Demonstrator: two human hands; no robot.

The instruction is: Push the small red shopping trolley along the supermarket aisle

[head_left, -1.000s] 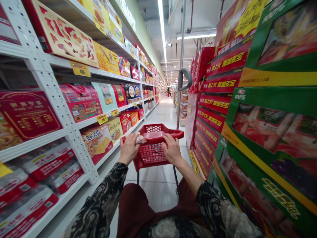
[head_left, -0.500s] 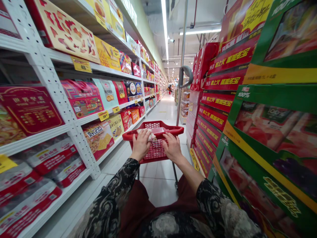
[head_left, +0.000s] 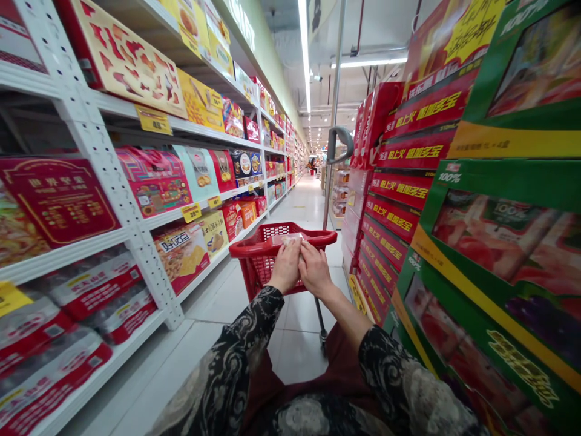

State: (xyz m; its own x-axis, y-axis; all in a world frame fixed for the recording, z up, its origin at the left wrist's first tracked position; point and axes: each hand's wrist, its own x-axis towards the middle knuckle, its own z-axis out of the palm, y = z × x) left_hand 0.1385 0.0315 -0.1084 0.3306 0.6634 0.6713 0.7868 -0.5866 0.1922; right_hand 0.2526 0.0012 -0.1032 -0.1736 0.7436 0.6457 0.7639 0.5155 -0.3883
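The person wears a black top printed with swirling grey and cream figures. The left sleeve (head_left: 236, 357) and right sleeve (head_left: 403, 381) end along the forearms, and the front of the top (head_left: 308, 418) carries the same print. Below it shows a dark maroon garment (head_left: 340, 363). The left grip (head_left: 285, 266) and right grip (head_left: 315, 270) are bare.

The shopping cart (head_left: 256, 269) is seen to be made of smooth, glossy red plastic, the shelving (head_left: 109, 188) of white-painted perforated metal, the display cartons (head_left: 494, 242) of shiny printed card, the floor tiles (head_left: 295, 357) of polished pale ceramic, and the sleeve (head_left: 240, 357) of soft patterned cloth.
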